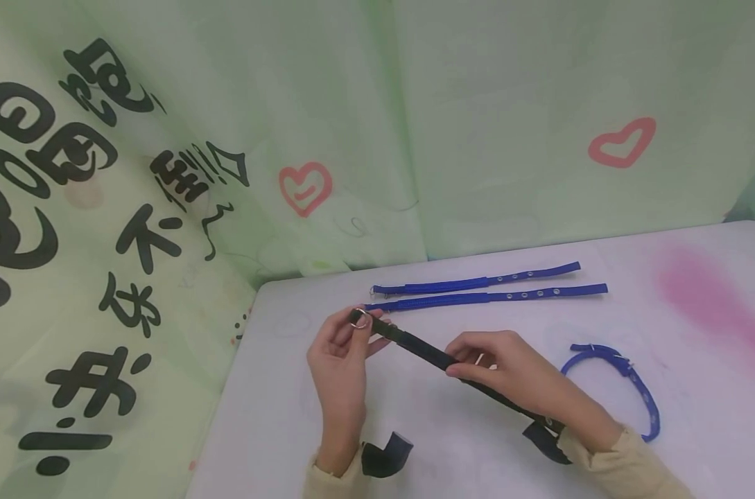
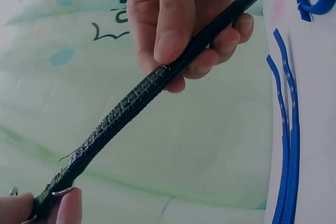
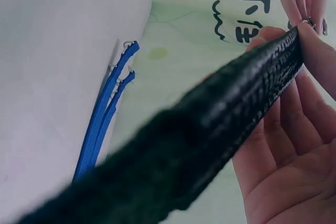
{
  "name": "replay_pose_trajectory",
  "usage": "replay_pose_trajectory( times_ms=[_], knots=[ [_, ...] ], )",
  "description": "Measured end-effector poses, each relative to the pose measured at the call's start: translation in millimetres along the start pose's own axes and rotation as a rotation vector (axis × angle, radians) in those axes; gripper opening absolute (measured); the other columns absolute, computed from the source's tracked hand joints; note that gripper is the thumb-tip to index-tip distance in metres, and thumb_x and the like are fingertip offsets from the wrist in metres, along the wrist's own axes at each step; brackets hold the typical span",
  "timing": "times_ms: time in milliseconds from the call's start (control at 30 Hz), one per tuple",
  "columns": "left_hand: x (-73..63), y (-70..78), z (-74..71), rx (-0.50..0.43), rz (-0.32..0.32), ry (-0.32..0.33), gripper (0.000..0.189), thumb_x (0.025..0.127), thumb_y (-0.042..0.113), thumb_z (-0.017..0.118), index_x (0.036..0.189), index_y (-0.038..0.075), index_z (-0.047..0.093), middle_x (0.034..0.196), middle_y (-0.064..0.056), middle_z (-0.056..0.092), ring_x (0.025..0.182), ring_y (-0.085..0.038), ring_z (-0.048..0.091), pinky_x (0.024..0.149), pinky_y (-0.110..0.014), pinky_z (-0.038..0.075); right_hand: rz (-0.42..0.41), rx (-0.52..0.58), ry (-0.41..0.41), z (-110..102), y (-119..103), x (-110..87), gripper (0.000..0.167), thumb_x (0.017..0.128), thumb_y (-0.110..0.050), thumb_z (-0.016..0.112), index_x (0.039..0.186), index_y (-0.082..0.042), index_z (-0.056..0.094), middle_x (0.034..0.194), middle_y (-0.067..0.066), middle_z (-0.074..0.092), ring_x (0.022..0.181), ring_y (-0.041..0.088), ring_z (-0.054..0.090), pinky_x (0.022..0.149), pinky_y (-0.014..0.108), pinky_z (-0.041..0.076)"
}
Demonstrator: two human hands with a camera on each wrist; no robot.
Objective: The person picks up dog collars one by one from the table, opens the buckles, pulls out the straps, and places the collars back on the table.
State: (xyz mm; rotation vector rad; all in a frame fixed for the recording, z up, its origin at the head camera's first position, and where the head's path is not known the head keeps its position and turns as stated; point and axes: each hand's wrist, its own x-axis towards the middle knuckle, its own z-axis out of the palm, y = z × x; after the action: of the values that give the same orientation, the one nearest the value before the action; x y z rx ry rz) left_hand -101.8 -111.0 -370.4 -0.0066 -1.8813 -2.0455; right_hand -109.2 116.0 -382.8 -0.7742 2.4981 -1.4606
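Observation:
A black collar (image 1: 423,351) with a textured padded section is stretched slantwise above the table. At its metal ring end, my left hand (image 1: 340,364) pinches the strap between thumb and fingers. My right hand (image 1: 514,367) pinches the collar near its middle, and the strap runs on beneath that hand towards the wrist. Seen from the left wrist, the snakeskin-like surface of the collar (image 2: 123,111) faces up, with a loose thread near the ring end. In the right wrist view the near part of the collar (image 3: 210,124) is blurred.
Two straightened blue collars, a rear one (image 1: 446,285) and a front one (image 1: 442,302), lie side by side towards the table's back edge. A blue collar bent in a loop (image 1: 650,402) lies to the right, partly behind my right forearm. A printed green curtain (image 1: 502,138) hangs behind the white table (image 1: 277,416).

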Motion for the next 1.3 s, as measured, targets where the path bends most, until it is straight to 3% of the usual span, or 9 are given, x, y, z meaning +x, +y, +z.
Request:
replay_pose_trajectory(
  times_ms=[400,633,933,1300],
  knots=[
    [4.0,-4.0,-3.6,-0.034,-0.024,0.01,0.028,0.093,0.013,0.07,0.114,-0.003,0.063,0.106,-0.019,0.073,0.093,-0.026,0.074,0.077,-0.041,0.061,0.003,-0.005,-0.028,-13,12,-10.1,0.022,0.095,-0.027,0.067,0.11,-0.012,0.069,0.094,-0.009,0.07,0.084,0.001,0.063,0.072,0.025,0.056],
    [9.7,-6.5,-8.9,-0.045,-0.04,0.032,0.03,0.092,0.014,0.071,0.116,-0.003,0.063,0.106,-0.02,0.073,0.091,-0.026,0.074,0.076,-0.042,0.061,0.017,0.057,-0.061,-18,19,-17.5,0.023,0.096,-0.027,0.067,0.111,-0.011,0.067,0.089,-0.008,0.069,0.081,0.004,0.065,0.072,0.024,0.057],
    [18.1,-8.6,-16.8,-0.046,-0.064,0.087,0.026,0.093,0.01,0.069,0.115,-0.003,0.063,0.104,-0.018,0.074,0.092,-0.025,0.074,0.076,-0.041,0.061,0.037,0.11,-0.091,-27,29,-27.8,0.024,0.096,-0.022,0.066,0.115,-0.007,0.064,0.084,-0.006,0.068,0.07,0.009,0.062,0.057,0.029,0.055],
    [23.1,-14.6,-24.8,-0.031,-0.081,0.141,0.029,0.093,0.014,0.07,0.115,-0.003,0.063,0.104,-0.016,0.074,0.095,-0.025,0.074,0.076,-0.039,0.061,0.052,0.032,-0.062,-45,45,-39.8,0.022,0.096,-0.018,0.066,0.115,-0.009,0.065,0.086,-0.009,0.068,0.069,0.007,0.061,0.058,0.026,0.053]
  ],
)
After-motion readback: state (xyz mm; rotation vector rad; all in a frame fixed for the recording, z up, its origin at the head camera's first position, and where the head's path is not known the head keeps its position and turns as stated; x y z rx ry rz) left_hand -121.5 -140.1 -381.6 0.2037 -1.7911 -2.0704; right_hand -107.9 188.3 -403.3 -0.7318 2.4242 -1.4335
